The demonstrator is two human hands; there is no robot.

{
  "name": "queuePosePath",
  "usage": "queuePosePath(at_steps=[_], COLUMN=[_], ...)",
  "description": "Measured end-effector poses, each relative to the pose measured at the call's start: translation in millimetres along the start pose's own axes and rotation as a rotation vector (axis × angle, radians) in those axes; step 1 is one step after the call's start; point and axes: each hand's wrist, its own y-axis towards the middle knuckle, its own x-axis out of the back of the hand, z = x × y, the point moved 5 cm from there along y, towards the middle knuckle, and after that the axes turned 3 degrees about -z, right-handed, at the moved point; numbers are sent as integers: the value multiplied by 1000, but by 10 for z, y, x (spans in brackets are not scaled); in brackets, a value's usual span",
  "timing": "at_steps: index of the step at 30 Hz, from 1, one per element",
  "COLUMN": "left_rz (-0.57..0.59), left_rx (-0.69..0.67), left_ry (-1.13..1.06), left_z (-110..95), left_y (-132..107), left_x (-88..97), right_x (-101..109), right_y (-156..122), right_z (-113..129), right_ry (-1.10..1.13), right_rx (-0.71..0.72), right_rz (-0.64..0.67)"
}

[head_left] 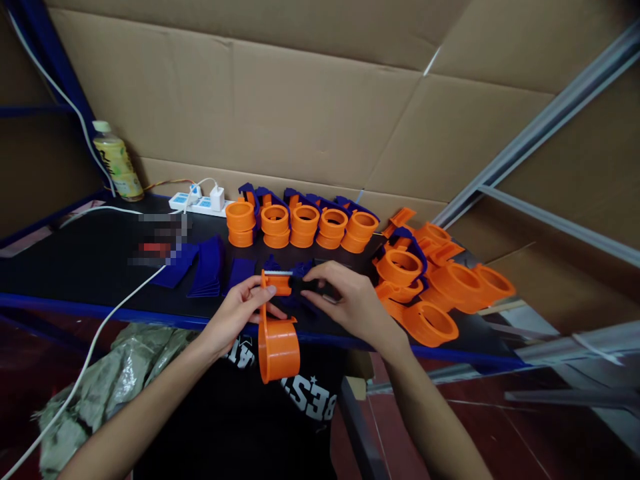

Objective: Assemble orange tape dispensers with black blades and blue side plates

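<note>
Fingers (265, 295) pinch orange part (281, 353) in left hand (240, 308), black piece (304, 285) in right hand (353, 298); five stacks (304, 237) seem done, the orange pile (463, 295) unfinished

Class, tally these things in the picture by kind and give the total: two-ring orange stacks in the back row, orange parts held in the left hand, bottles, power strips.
Back-row orange stacks: 5
Orange part in left hand: 1
Bottle: 1
Power strip: 1
Total: 8
</note>
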Motion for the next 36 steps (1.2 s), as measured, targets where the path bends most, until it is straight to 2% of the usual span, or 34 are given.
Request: queuePosePath(at_steps=[3,8,12,17,23,29,36], left_rz=[21,38,-11,-60,-73,-140,-150], left_rx=[-11,-25,-26,-40,-44,-100,-139], left_ry=[-5,-42,-36,-27,-82,-36,-6], left_z=[8,3,-4,-27,21,44,27], left_y=[-3,1,7,-5,-2,27,-1], left_x=[-8,-20,13,57,29,73,87], right_x=[-156,-372,-488,-549,-550,-565,-624], right_y=[59,32,-16,-46,-116,-120,-134], right_z=[140,166,229,355,383,373,356], right_ry=[0,44,39,-37,-56,32,93], right_rx=[54,66,69,206,333,309,369], right_rz=[-29,-278,-363,-305,-265,-264,-235])
